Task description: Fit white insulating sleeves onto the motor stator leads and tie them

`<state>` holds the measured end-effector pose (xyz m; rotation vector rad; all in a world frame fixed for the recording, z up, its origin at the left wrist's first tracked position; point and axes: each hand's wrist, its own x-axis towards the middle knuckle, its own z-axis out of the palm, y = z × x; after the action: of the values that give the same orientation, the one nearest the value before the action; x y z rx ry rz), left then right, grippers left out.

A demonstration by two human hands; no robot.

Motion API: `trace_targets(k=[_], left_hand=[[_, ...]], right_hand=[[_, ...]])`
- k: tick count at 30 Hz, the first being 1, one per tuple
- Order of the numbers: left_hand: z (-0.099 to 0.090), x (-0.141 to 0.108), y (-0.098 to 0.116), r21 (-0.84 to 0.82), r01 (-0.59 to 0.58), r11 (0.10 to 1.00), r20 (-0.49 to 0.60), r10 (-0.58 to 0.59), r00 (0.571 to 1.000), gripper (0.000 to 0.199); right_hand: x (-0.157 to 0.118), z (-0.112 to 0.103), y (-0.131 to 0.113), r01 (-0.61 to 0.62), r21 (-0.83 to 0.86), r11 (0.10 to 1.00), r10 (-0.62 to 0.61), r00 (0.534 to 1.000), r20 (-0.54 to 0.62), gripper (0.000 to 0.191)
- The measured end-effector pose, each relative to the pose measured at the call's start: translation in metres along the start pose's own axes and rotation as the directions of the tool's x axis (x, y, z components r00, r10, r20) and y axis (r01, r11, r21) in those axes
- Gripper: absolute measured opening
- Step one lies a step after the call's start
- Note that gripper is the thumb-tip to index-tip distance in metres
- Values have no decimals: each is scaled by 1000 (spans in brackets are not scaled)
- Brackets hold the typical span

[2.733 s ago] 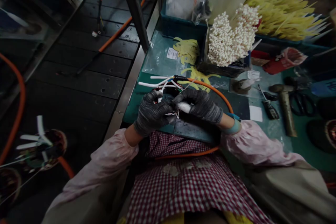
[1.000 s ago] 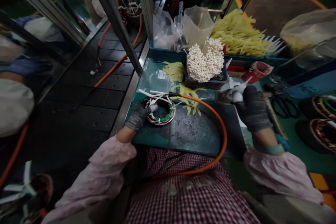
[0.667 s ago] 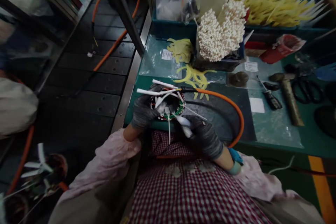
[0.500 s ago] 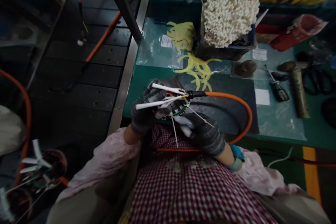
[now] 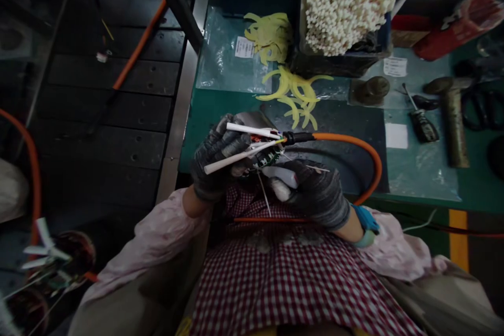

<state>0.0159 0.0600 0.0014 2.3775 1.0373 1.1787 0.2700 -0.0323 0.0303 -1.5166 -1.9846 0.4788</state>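
In my gloved left hand (image 5: 214,160) is a round wound part, like a motor stator, with copper-coloured windings and a green circuit board (image 5: 271,156) along its edge. White sleeves (image 5: 248,129) on its leads point left over my fingers. An orange cable (image 5: 342,139) with a black end fitting (image 5: 293,138) joins it from the right. My gloved right hand (image 5: 315,194) is closed beside its lower edge, two fingertips wrapped in white. One thin white cord (image 5: 318,169) passes by those fingers; their grip is hidden. Another white cord (image 5: 264,193) hangs down from the part.
Yellow curved strips (image 5: 295,92) lie beyond my hands, before a bin of white sleeves (image 5: 342,10). A screwdriver (image 5: 422,118), a hammer (image 5: 452,121) and scissors (image 5: 482,107) rest at the right. More wired parts (image 5: 51,257) stand at lower left, beside a slatted surface (image 5: 106,136).
My right hand has shifted slightly right, and the cord beside it lies flatter. The left hand keeps its hold on the wound part. The whole view has shifted a little.
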Motion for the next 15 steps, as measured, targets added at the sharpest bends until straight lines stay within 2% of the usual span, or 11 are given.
trace_targets(k=[3, 7, 11, 13, 15], left_hand=[[-3, 18, 6, 91, 10, 996, 99, -19, 995, 45], [-2, 49, 17, 90, -31, 995, 216, 10, 976, 46], [5, 73, 26, 32, 38, 999, 252, -45, 967, 47], [9, 82, 31, 43, 63, 997, 266, -72, 961, 46], [14, 90, 34, 68, 62, 996, 278, -79, 957, 47]], right_hand=[[-3, -6, 7, -9, -46, 999, 6, 999, -46, 35], [2, -18, 19, -5, -160, 987, -22, 986, -163, 35], [7, -25, 25, -14, -233, 972, -18, 991, -134, 31], [5, -26, 28, -47, -208, 977, 21, 992, -125, 30], [2, -26, 33, -127, -73, 989, 120, 989, -90, 29]])
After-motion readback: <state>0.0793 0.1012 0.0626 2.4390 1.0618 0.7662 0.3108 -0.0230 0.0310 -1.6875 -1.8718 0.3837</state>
